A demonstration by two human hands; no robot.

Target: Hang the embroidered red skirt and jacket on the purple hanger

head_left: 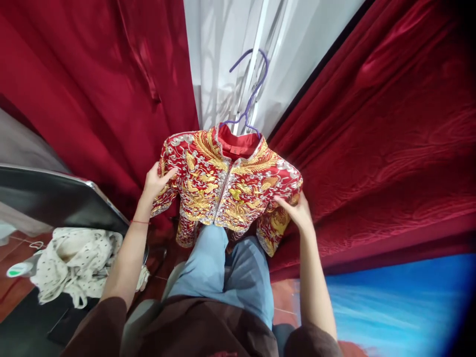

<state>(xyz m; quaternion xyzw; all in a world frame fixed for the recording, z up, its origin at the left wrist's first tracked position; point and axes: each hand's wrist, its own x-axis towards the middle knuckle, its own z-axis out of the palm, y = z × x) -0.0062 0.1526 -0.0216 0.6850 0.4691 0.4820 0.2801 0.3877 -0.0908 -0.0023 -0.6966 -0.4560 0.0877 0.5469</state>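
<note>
A red jacket [238,183] with gold and silver embroidery, a stand-up collar and a closed front hangs on a purple hanger [248,106] before me. Its hem reaches over my knees. With my left hand [155,182] I grip the sleeve just below the shoulder, thumb on the front and fingers mostly behind the cloth. On the other side, my right hand [298,212] grips the opposite upper sleeve the same way. The hanger's hook stands up in front of a white pole; whether it hangs on anything I cannot tell.
Dark red curtains [390,163] flank both sides, with white cloth [219,54] behind the hanger. At left stand a black chair [55,198], a spotted white cloth bundle [78,263] and a bottle with a green-marked end [20,269]. A blue panel [390,307] lies at lower right.
</note>
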